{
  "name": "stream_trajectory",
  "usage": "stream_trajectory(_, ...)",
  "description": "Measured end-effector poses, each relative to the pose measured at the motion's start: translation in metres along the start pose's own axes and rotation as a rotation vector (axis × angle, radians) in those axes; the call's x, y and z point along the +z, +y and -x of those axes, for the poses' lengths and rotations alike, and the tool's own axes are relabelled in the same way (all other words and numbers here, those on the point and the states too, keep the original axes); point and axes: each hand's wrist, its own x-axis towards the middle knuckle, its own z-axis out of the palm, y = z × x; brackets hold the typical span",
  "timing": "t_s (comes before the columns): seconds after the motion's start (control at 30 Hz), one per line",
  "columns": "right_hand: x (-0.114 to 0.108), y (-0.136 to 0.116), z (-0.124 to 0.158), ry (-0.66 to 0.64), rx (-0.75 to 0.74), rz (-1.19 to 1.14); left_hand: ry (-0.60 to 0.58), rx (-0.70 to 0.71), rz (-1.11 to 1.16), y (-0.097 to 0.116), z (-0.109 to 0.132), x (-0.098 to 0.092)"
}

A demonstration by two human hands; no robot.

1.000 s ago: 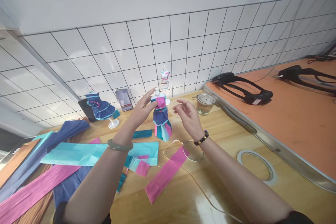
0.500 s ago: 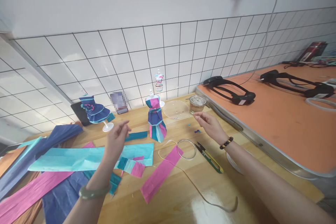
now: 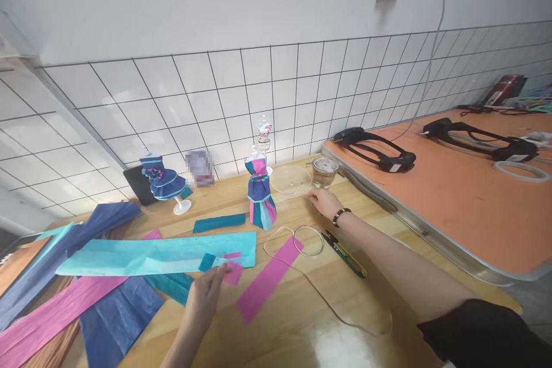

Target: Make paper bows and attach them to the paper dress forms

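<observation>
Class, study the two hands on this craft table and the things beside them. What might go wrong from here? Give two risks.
1. The right hand rests just in front of the glass jar; a careless nudge might tip it toward the paper-dressed mannequin close by.
2. The snips lie right beside the right forearm, which might catch on them.
</observation>
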Motion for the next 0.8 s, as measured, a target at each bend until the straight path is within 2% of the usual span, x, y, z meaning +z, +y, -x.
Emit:
stream_trajectory(0.07, 0.005, -0.007, -0.012, 0.005, -0.008, 0.029, 0.017, 0.044, -0.006, 0.003, 0.003, 0.005)
stream_trajectory(0.17, 0.01, -0.014, -0.027, 0.014, 0.002, 0.07, 0.003, 0.025, -0.006, 0.005, 0.005, 0.006)
stream_trajectory(0.4, 0.015, -0.024, -0.052, 0.008, 0.068, 0.136, -0.104, 0.038, 0.028, -0.004, -0.002, -0.002)
stream_trajectory(0.53, 0.02, -0.028, -0.057, 0.01, 0.108, 0.129, -0.205, 0.045, 0.028, -0.008, -0.006, -0.005)
stream_trajectory(0.8, 0.017, -0.03, -0.052, 0.086, 0.2, -0.114, -0.185, 0.031, 0.052, -0.002, -0.004, -0.006)
